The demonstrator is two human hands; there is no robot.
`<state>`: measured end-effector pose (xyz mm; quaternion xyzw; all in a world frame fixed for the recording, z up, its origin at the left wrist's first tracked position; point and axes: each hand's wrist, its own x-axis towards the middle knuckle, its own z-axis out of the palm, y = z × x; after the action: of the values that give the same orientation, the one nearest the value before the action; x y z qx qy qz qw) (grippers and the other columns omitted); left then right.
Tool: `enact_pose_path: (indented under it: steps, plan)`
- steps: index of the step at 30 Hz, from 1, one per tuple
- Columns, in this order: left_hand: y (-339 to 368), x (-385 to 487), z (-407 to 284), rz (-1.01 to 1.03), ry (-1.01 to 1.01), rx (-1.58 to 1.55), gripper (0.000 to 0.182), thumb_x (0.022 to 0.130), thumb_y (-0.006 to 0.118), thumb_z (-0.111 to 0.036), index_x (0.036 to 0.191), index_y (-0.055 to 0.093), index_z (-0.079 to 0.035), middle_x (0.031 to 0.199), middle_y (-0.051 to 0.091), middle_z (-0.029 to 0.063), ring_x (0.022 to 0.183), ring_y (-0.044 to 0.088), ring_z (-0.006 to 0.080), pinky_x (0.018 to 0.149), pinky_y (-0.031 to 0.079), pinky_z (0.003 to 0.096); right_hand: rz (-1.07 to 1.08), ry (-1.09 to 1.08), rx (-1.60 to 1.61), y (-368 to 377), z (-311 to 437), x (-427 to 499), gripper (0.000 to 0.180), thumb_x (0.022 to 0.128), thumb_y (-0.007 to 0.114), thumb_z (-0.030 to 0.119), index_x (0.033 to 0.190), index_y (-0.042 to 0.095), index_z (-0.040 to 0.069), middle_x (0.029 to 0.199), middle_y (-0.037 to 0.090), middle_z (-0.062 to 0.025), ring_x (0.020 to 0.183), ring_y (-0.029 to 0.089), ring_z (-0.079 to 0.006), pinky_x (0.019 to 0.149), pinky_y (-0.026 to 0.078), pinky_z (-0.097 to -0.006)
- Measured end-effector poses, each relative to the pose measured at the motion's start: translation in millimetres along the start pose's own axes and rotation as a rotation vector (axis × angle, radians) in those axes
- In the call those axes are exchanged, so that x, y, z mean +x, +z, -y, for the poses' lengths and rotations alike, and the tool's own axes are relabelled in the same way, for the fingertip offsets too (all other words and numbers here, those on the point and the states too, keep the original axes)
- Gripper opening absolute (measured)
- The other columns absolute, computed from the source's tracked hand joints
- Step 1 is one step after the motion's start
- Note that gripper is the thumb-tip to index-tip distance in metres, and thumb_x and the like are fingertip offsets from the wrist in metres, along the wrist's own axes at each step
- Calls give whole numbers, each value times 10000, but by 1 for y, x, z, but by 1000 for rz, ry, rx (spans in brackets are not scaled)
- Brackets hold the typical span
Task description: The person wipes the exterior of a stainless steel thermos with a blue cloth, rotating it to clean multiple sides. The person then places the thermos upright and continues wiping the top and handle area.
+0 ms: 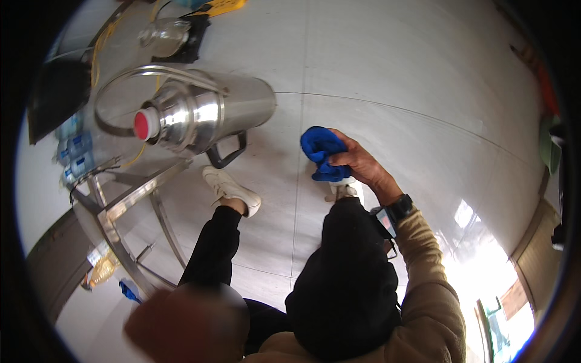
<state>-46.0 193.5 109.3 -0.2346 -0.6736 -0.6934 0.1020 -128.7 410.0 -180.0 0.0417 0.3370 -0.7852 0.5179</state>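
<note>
My right hand [358, 161] grips a bunched blue cloth [323, 152] above the floor, over a white shoe. My left hand [181, 324] is a blurred shape at the lower left, close to the camera; its fingers cannot be made out, and a pale rounded thing beside it is too blurred to name. Left of the cloth, apart from both hands, is a large stainless steel vacuum flask [240, 100] with a red and white stopper [146, 124] pointing left, a metal carrying loop and a black side handle [229, 154].
A metal frame [136, 193] with several legs stands left of my legs. Behind it are blue-tinted plastic water bottles [77, 154]. A glass pot [168, 36], a black base [195, 41] and a yellow power strip [222, 6] lie at the upper left, near yellow cable.
</note>
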Motion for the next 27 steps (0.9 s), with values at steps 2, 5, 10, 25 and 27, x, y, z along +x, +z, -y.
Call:
enact_pose_path:
  steps: [2, 5, 10, 25, 27]
  plan:
    - [0, 24, -16, 193, 254, -384, 453, 950, 572, -460, 748, 696, -74, 463, 524, -5, 370, 404, 58, 416, 254, 231, -37, 23, -25, -1, -1, -3, 649, 775, 600, -23, 1396, 430, 61, 1219, 586, -86, 1073, 592, -192, 933, 515, -349]
    - [4, 26, 35, 188, 97, -149, 441, 951, 569, -445, 760, 694, -67, 493, 531, 5, 399, 420, 70, 436, 271, 236, -45, 24, -24, -1, -3, -4, 647, 772, 599, -4, 1395, 435, 60, 1216, 590, -92, 1068, 597, -200, 925, 514, -344]
    - [12, 3, 112, 206, -95, 58, 422, 952, 565, -420, 780, 690, -56, 542, 544, 21, 447, 445, 90, 470, 301, 245, -74, 17, -41, -3, -3, -3, 663, 765, 601, 6, 1403, 430, 62, 1207, 600, -102, 1051, 611, -202, 932, 511, -349]
    - [17, -8, 138, 227, -195, 120, 367, 955, 550, -346, 840, 678, -22, 691, 582, 70, 591, 522, 150, 572, 390, 271, -90, 42, -53, -4, 2, -2, 711, 728, 638, 17, 1408, 432, 58, 1245, 578, -102, 1136, 562, -214, 1041, 433, -347]
    - [15, -9, 140, 232, -205, 120, 360, 956, 548, -336, 848, 677, -18, 711, 587, 77, 610, 532, 158, 586, 401, 275, -88, 38, -60, -5, 1, -1, 711, 729, 638, 16, 1408, 432, 58, 1241, 581, -101, 1133, 563, -211, 1039, 433, -345]
